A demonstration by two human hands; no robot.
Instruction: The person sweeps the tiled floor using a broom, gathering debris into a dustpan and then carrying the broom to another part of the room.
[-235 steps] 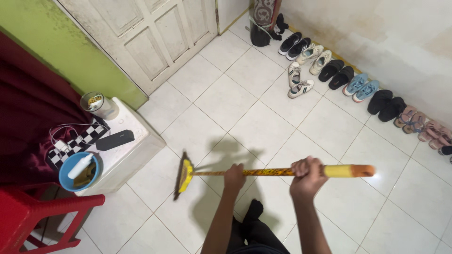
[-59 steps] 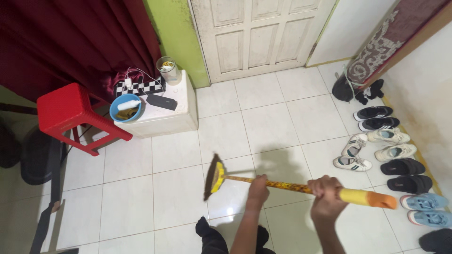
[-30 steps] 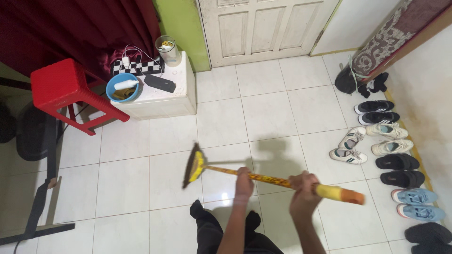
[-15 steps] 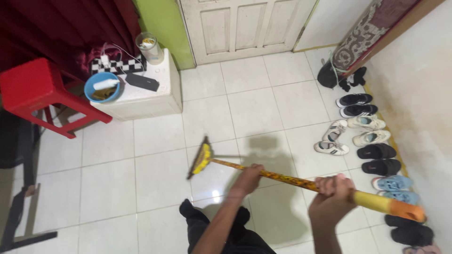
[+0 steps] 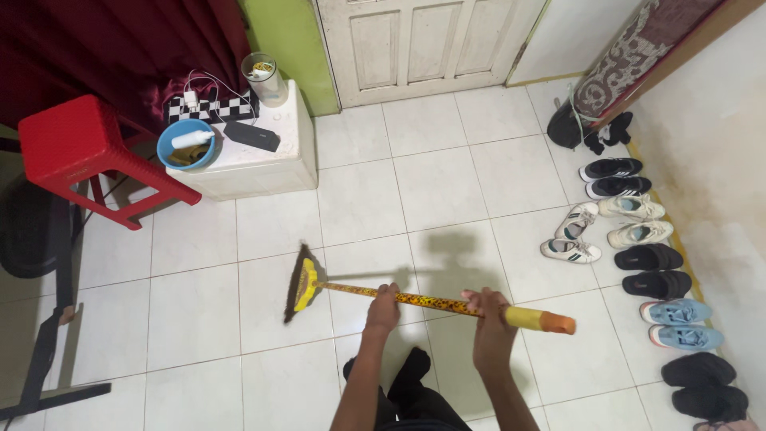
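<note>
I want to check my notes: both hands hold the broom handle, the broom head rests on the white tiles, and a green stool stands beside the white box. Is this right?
Not quite: the stool is red, not green, as the head view shows. The rest holds: the left hand and right hand grip the broom handle, its head on the tiles, by the white box.

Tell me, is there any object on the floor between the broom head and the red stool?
Nothing visible lies there. Both the left hand and right hand grip the broom, and only bare white tiles stretch from its head towards the red stool. The white box stands further right, beside the stool.
</note>
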